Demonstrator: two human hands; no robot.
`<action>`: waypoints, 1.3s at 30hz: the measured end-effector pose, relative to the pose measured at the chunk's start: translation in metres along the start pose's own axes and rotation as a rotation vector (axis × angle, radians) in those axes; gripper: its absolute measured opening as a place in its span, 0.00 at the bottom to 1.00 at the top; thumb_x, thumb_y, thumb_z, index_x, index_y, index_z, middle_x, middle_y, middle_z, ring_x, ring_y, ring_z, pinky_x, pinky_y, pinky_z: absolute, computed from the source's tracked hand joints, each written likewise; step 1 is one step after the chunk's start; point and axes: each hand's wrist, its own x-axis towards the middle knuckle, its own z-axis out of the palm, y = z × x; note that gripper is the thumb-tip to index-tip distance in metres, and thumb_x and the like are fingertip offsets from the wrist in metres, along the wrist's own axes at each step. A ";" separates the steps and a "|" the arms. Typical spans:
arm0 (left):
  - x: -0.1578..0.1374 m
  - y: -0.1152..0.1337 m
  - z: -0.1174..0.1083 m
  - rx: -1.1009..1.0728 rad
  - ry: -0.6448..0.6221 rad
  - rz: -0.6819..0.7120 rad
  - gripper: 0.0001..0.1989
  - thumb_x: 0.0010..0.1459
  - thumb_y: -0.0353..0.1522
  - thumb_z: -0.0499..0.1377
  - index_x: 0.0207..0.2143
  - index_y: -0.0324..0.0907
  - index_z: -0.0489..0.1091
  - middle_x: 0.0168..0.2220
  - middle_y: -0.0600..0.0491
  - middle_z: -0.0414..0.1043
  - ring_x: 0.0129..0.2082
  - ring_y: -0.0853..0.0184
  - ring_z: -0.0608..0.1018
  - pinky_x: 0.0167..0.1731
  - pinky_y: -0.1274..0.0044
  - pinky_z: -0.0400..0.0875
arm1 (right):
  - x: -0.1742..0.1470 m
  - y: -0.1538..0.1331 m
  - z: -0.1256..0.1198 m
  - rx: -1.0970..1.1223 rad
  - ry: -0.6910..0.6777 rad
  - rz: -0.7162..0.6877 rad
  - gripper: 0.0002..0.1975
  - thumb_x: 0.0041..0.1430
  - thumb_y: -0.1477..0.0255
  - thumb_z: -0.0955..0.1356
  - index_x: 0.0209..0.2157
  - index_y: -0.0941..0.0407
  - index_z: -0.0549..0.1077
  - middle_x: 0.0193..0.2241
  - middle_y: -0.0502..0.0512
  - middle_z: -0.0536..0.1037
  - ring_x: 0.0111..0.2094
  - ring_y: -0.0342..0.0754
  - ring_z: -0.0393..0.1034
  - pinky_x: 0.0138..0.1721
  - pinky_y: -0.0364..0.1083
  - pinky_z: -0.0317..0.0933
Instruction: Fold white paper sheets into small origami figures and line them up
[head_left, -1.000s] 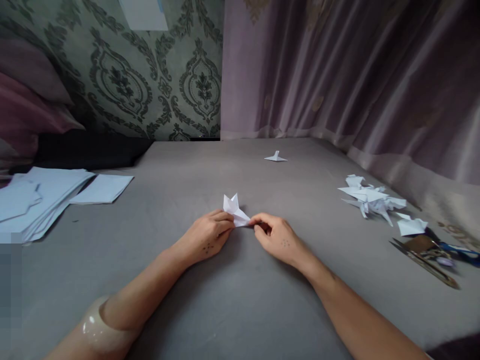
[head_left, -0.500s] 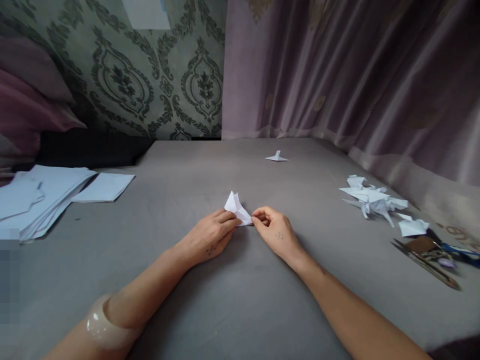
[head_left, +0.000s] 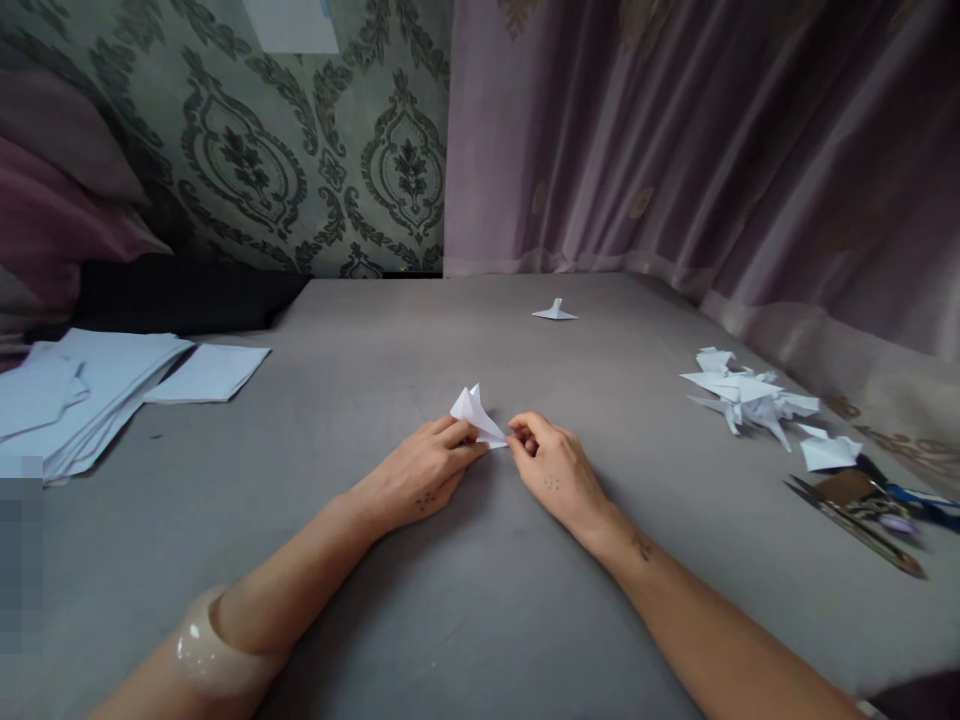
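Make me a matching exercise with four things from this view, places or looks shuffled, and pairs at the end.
Things:
1. central folded paper
2. stack of sheets
3. bangle
4. curtain

Places or looks:
A. purplish, hanging in folds
B. held by the left hand, its tip at the right hand's fingertips
C. pale, glossy and ring-shaped
D. lying at the picture's left side

Pairs: 1-B, 2-D, 3-C, 4-A

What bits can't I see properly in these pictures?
All in the head view:
Folded paper: its near-left part is hidden behind the left hand.
Sheet on the wall: cut off by the top edge.
Paper stack: left end cut off by the left edge.
Dots on the right hand: too small to see clearly.
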 end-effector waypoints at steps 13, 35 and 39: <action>0.008 0.008 -0.002 0.043 -0.066 -0.009 0.20 0.60 0.23 0.45 0.52 0.41 0.66 0.44 0.46 0.68 0.45 0.61 0.69 0.46 0.68 0.68 | 0.007 0.008 0.000 0.224 0.043 0.205 0.09 0.55 0.73 0.65 0.39 0.57 0.71 0.29 0.54 0.79 0.30 0.46 0.74 0.34 0.45 0.66; 0.012 0.021 0.007 0.238 -0.070 -0.056 0.25 0.59 0.24 0.49 0.58 0.51 0.60 0.43 0.46 0.66 0.42 0.58 0.69 0.40 0.67 0.67 | 0.007 0.009 0.002 0.220 0.008 0.196 0.09 0.55 0.73 0.64 0.39 0.56 0.72 0.30 0.54 0.79 0.30 0.45 0.74 0.33 0.44 0.65; 0.008 0.020 0.004 0.182 0.072 -0.029 0.18 0.60 0.25 0.49 0.50 0.43 0.68 0.38 0.47 0.71 0.37 0.61 0.72 0.36 0.70 0.67 | 0.006 0.006 -0.002 0.234 0.018 0.122 0.08 0.58 0.71 0.63 0.38 0.55 0.73 0.30 0.52 0.79 0.30 0.45 0.74 0.33 0.43 0.64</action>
